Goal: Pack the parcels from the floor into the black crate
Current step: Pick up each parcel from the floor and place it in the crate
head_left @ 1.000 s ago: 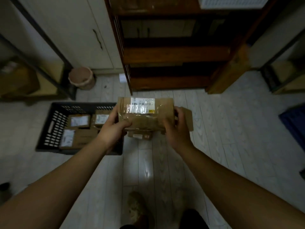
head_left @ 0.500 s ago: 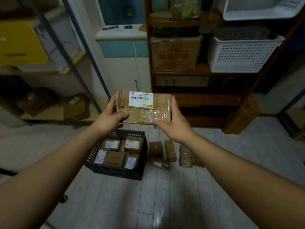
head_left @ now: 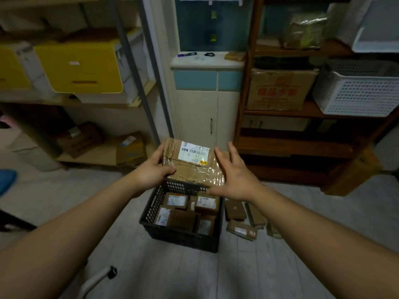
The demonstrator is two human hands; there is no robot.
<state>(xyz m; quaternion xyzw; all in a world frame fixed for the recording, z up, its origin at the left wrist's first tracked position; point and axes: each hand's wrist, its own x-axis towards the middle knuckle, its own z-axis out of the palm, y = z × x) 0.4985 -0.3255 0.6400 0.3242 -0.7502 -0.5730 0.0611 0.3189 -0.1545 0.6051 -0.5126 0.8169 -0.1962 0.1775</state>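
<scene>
parcel point(head_left: 194, 169) sits over black crate point(head_left: 179, 236), at its 12 o'clock rim; left hand point(head_left: 151, 175) grips the left end, right hand point(head_left: 235, 182) just flat against right end, fingers point(head_left: 232, 152) straight. Risk: slick tape point(head_left: 207, 180) slips, parcel clips rim, drops outside.

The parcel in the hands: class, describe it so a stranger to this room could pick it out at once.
Find the black crate on the floor mid-room. Above its far rim a taped brown parcel sits between the left hand and the right hand. Unlike the smaller parcels in and beside the crate, it is up in the air.
</scene>
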